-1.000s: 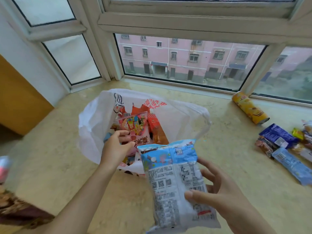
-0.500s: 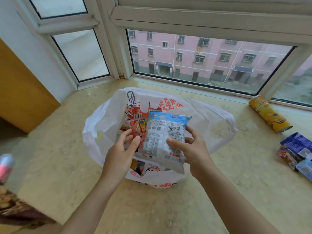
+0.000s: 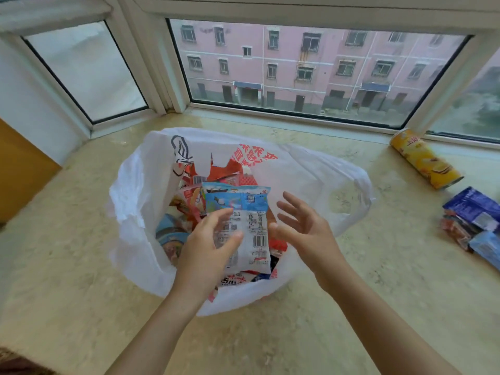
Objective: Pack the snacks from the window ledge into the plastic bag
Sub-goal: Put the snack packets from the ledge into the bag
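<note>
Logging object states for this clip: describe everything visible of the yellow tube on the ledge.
The yellow tube is a cylindrical snack can, glossy, printed with crisps and a red logo. It lies on its side on the stone ledge by the window frame, right of the plastic bag, apart from it. Neither hand touches it.

Home, probably an upstairs flat: I am standing at a marble bay-window ledge (image 3: 67,266), overlooking a pink apartment block (image 3: 311,66) opposite.

Snack packet (image 3: 238,212) in bag (image 3: 135,201)
</note>
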`<state>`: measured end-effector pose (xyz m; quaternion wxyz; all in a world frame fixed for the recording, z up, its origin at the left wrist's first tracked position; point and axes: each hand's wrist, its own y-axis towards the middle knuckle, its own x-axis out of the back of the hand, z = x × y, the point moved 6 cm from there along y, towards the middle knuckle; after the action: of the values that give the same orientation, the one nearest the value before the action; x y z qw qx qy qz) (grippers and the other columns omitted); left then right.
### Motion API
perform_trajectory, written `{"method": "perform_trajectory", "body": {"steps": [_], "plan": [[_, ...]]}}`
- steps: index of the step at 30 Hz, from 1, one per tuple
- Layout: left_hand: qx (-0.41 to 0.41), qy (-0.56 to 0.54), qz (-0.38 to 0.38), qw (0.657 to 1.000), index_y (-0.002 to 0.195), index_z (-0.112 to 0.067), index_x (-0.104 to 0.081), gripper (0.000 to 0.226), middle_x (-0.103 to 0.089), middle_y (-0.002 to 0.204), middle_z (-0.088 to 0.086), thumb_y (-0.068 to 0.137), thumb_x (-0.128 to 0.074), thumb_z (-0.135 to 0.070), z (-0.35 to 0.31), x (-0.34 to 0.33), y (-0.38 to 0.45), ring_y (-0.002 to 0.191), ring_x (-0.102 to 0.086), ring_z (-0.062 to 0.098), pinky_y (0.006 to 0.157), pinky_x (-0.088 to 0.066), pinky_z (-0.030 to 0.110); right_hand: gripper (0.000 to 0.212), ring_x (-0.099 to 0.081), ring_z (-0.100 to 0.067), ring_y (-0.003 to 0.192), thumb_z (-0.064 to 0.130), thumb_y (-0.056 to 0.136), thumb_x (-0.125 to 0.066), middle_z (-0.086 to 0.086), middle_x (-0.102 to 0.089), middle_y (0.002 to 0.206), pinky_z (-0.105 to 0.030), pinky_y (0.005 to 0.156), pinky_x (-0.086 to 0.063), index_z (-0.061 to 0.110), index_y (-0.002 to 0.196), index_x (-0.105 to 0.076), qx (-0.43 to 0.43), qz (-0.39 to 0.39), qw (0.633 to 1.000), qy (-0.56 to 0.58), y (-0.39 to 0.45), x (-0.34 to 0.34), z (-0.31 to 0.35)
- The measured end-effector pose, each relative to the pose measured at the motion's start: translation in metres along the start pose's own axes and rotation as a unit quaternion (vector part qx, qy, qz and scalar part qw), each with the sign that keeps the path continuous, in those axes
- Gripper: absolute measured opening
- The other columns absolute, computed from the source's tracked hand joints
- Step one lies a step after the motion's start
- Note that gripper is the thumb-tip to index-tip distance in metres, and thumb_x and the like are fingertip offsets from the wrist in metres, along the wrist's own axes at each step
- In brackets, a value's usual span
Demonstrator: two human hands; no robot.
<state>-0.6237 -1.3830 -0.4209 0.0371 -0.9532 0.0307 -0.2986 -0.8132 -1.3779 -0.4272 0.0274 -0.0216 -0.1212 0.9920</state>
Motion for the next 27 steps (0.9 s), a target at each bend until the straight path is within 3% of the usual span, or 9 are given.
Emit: {"method": "perform_trajectory", "body": {"steps": [4, 9, 15, 19, 23, 27], "plan": [[-0.053, -0.006, 0.048, 0.997, 0.112, -0.041, -0.059, 0.025, -0.062, 0.103, -0.026, 0.088, -0.063, -0.036, -0.043, -0.034, -0.002, 0.097, -0.057, -0.008, 0.076, -0.048, 0.018, 0.047, -0.066, -0.009, 0.102, 0.011, 0.079, -0.074, 0.006, -0.068, 0.115, -0.027, 0.087, -0.053, 0.026, 0.122, -0.061, 0.045, -0.036, 0.998, -0.029, -0.019, 0.05, 0.015], [-0.132, -0.002, 0.14, 0.981, 0.102, -0.033, -0.066, 0.016, -0.068, 0.088, -0.019, 0.087, -0.065, -0.033, -0.098, -0.106, -0.019, 0.082, -0.063, -0.005, 0.063, -0.041, 0.009, 0.022, -0.069, -0.01, 0.086, 0.009, 0.082, -0.072, 0.003, -0.073, 0.093, -0.023, 0.075, -0.055, 0.018, 0.102, -0.07, 0.101, -0.132, 0.98, -0.106, -0.058, 0.13, 0.027], [-0.194, 0.069, 0.207, 0.956, 0.117, -0.038, -0.059, 0.031, -0.062, 0.106, -0.023, 0.087, -0.064, -0.039, -0.133, -0.214, -0.039, 0.097, -0.057, -0.004, 0.08, -0.046, 0.018, 0.029, -0.065, -0.003, 0.089, 0.012, 0.08, -0.074, 0.017, -0.067, 0.102, -0.029, 0.08, -0.053, 0.027, 0.104, -0.067, 0.114, -0.244, 0.912, -0.31, -0.099, 0.238, -0.007], [-0.224, 0.109, 0.214, 0.945, 0.127, -0.038, -0.053, 0.041, -0.059, 0.119, -0.021, 0.087, -0.062, -0.04, -0.155, -0.28, -0.038, 0.108, -0.053, -0.002, 0.087, -0.044, 0.021, 0.033, -0.063, -0.014, 0.101, 0.014, 0.079, -0.075, 0.009, -0.066, 0.11, -0.03, 0.08, -0.049, 0.025, 0.109, -0.067, 0.098, -0.29, 0.856, -0.417, -0.122, 0.3, -0.036], [-0.251, 0.152, 0.246, 0.924, 0.136, -0.037, -0.044, 0.049, -0.052, 0.131, -0.018, 0.09, -0.058, -0.043, -0.174, -0.342, -0.04, 0.118, -0.047, 0.002, 0.091, -0.044, 0.026, 0.039, -0.056, -0.015, 0.109, 0.018, 0.077, -0.076, 0.007, -0.061, 0.124, -0.029, 0.083, -0.045, 0.024, 0.114, -0.066, 0.053, -0.321, 0.831, -0.451, -0.136, 0.355, -0.065], [-0.305, 0.222, 0.254, 0.891, 0.144, -0.034, -0.035, 0.059, -0.047, 0.138, -0.012, 0.09, -0.057, -0.043, -0.191, -0.401, -0.034, 0.123, -0.043, 0.009, 0.091, -0.039, 0.025, 0.049, -0.05, -0.024, 0.12, 0.017, 0.075, -0.078, -0.005, -0.056, 0.133, -0.036, 0.096, -0.042, 0.017, 0.121, -0.064, 0.049, -0.323, 0.803, -0.498, -0.139, 0.405, -0.088]]}}
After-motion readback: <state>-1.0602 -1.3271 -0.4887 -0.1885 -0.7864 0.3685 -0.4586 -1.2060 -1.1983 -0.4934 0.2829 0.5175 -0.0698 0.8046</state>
